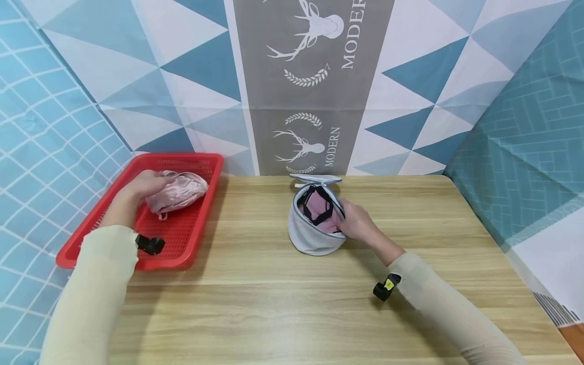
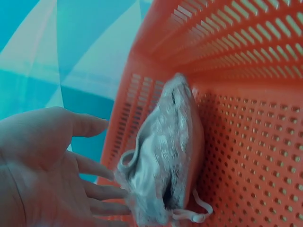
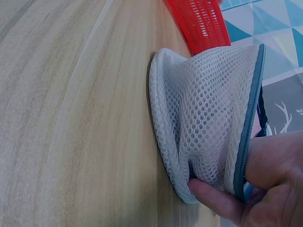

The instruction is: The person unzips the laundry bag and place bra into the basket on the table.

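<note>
In the red basket lies a folded, pale pink satin-and-lace bra (image 1: 180, 192) with thin straps. My left hand (image 1: 145, 185) is at its left side; the left wrist view shows this hand (image 2: 52, 175) with fingers extended, fingertips beside the bra (image 2: 165, 156). A round white mesh laundry bag (image 1: 312, 238) stands on the table with its zipped lid folded back. My right hand (image 1: 358, 220) grips the right side of its rim, thumb and fingers on either side of the mesh wall (image 3: 208, 123). Inside the bag sits pink cloth with black trim (image 1: 317, 205), partly hidden.
The red plastic basket (image 1: 201, 238) with perforated walls stands at the table's left, close to the tiled-pattern side wall. Behind the wooden table (image 1: 274, 304) rises a patterned back wall (image 1: 315, 101). The bag's lid (image 1: 317, 178) leans toward that wall.
</note>
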`<action>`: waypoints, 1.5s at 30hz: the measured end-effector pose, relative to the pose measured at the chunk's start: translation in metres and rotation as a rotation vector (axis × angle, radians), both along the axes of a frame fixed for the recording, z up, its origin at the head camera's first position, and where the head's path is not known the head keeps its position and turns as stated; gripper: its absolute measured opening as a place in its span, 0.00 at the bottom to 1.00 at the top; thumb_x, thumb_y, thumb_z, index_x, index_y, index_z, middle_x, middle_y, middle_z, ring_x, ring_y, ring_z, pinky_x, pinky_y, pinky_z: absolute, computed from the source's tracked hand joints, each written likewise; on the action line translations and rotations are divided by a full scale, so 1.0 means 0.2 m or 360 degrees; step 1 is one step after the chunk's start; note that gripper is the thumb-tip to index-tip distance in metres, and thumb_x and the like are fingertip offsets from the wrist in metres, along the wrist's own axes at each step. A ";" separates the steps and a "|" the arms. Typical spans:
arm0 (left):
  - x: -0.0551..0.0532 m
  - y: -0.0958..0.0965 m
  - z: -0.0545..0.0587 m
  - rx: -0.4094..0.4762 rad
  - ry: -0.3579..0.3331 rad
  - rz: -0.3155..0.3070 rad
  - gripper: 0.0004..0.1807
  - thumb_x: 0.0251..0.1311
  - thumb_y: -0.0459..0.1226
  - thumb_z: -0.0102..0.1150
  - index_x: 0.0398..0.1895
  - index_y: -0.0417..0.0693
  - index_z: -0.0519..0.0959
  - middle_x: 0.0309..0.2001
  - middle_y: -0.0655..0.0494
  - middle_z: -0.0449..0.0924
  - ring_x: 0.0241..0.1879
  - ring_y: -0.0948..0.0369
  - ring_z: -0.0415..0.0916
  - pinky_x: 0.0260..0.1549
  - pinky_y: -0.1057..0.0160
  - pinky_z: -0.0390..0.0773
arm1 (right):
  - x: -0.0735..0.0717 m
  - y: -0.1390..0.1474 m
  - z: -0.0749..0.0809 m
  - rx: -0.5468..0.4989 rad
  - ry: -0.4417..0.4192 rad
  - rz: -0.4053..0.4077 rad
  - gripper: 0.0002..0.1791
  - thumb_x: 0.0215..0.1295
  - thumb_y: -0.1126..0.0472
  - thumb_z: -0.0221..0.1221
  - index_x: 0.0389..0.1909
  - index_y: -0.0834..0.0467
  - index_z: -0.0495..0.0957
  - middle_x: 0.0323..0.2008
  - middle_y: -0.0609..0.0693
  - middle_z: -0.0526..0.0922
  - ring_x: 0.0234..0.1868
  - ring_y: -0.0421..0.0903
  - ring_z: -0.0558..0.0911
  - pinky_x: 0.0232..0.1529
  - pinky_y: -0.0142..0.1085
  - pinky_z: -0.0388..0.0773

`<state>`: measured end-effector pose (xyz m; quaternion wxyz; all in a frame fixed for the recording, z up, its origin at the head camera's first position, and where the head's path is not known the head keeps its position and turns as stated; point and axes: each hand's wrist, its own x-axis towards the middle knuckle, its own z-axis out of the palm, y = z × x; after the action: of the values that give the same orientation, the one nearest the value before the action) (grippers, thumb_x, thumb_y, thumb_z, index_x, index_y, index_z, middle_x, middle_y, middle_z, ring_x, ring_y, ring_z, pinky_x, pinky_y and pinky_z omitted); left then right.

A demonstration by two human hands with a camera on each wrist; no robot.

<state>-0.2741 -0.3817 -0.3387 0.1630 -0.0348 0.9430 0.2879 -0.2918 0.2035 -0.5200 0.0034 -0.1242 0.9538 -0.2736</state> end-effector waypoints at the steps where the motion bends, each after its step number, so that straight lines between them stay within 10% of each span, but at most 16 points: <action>1: 0.00 0.02 0.01 -0.0031 0.0040 -0.0025 0.42 0.88 0.50 0.43 0.82 0.18 0.58 0.70 0.15 0.67 0.67 0.29 0.67 0.71 0.28 0.75 | -0.01 0.00 -0.01 -0.0001 -0.0004 0.0000 0.13 0.68 0.57 0.72 0.46 0.53 0.78 0.36 0.53 0.86 0.38 0.54 0.84 0.37 0.45 0.83; 11: 0.01 0.16 0.04 -0.0063 0.0132 -0.0118 0.43 0.88 0.48 0.45 0.85 0.18 0.51 0.82 0.13 0.54 0.83 0.21 0.55 0.83 0.23 0.61 | -0.03 0.00 -0.03 0.0010 -0.0011 0.0042 0.17 0.65 0.57 0.74 0.49 0.53 0.79 0.40 0.54 0.88 0.42 0.55 0.85 0.42 0.50 0.85; 23: 0.03 0.37 0.09 -0.0032 0.0227 -0.0155 0.44 0.85 0.50 0.53 0.91 0.35 0.52 0.86 0.25 0.60 0.84 0.27 0.57 0.81 0.21 0.62 | -0.03 -0.01 -0.02 0.0060 0.0005 0.0046 0.16 0.68 0.56 0.73 0.49 0.53 0.78 0.41 0.54 0.88 0.42 0.56 0.86 0.42 0.51 0.85; 31: 0.08 0.54 0.12 0.0009 0.0250 -0.0211 0.47 0.83 0.52 0.58 0.92 0.41 0.52 0.82 0.30 0.67 0.73 0.38 0.72 0.72 0.34 0.83 | -0.04 -0.02 -0.02 0.0116 0.0004 0.0047 0.16 0.68 0.55 0.72 0.50 0.52 0.77 0.41 0.54 0.88 0.43 0.57 0.87 0.43 0.52 0.87; 45: 0.14 0.77 0.17 -0.0010 0.0395 -0.0487 0.40 0.82 0.44 0.59 0.88 0.33 0.61 0.80 0.28 0.73 0.80 0.33 0.73 0.81 0.31 0.72 | -0.03 0.00 -0.03 0.0141 0.0036 0.0052 0.16 0.71 0.53 0.70 0.51 0.54 0.77 0.40 0.55 0.88 0.42 0.58 0.88 0.40 0.53 0.87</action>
<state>-0.2468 -0.2276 -0.3055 0.0872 0.1443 0.9510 0.2590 -0.2986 0.2039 -0.5251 0.0026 -0.1428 0.9628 -0.2296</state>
